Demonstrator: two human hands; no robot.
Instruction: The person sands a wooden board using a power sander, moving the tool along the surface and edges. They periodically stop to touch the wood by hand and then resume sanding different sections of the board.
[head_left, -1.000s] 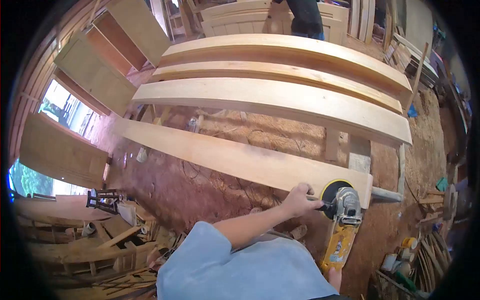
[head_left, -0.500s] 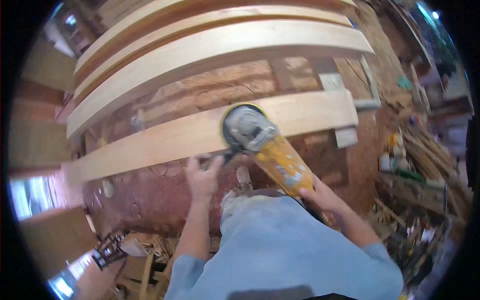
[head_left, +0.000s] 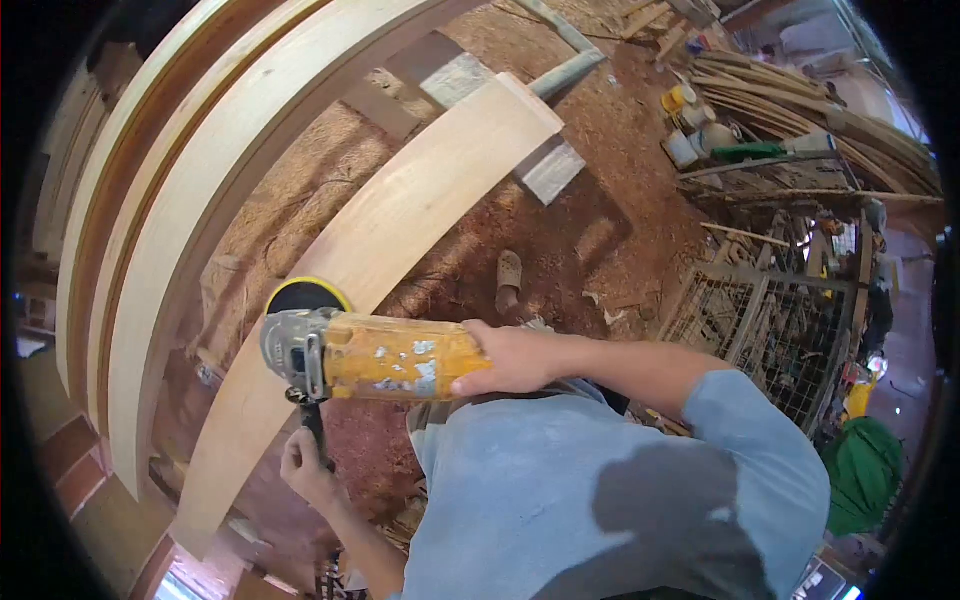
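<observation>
A yellow power tool (head_left: pixel 385 357) with a grey head and a round disc pad (head_left: pixel 308 294) lies over a pale wooden board (head_left: pixel 400 200). My right hand (head_left: pixel 510 358) is wrapped round the rear of its yellow body. The black side handle (head_left: pixel 314 432) is gripped by my left hand (head_left: pixel 308 468), just beside the board's near edge. The pad is at the board's surface, tilted; whether it fully touches cannot be seen. The board rests on a wooden block (head_left: pixel 552 172) near its far end.
Several long boards (head_left: pixel 190 230) stand on edge at the left. Sawdust covers the ground (head_left: pixel 620 260). A wire-mesh crate (head_left: pixel 770 330), yellow-lidded containers (head_left: pixel 678 98), wood strips (head_left: pixel 800 95) and a green sack (head_left: pixel 862 475) are at the right. A shod foot (head_left: pixel 509 270) is near the board.
The view has turned, so the boards now run diagonally. The tool has moved left along the board toward its near end, both hands still on it.
</observation>
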